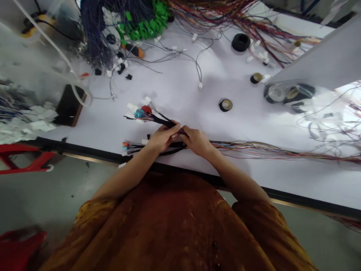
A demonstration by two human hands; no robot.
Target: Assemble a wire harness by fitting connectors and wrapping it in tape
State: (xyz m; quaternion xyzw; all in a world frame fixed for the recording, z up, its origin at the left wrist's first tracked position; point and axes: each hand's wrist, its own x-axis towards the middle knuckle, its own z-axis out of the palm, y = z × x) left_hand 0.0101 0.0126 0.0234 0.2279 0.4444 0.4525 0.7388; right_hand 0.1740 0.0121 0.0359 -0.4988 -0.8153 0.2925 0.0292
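Both hands meet over the white table near its front edge, closed around one wire harness [161, 119]. My left hand [163, 137] pinches its black-wrapped stem, while my right hand [195, 140] grips the same stem just to the right. From the left end of the harness fan out several connectors: white ones, a light blue one [139, 113] and a red one [146, 109]. Long loose wires [254, 146] run off to the right along the table. Below my left wrist lies another wrapped branch with an orange connector [125, 144]. The fingertips partly hide the gripped section.
Tape rolls [226, 105] lie beyond my hands, with a larger black roll [240, 42] farther back. Wires with green connectors [146, 26] are heaped at the back. White connectors [31, 120] pile up at left beside a dark box [70, 106]. A grey panel [318, 56] stands at right.
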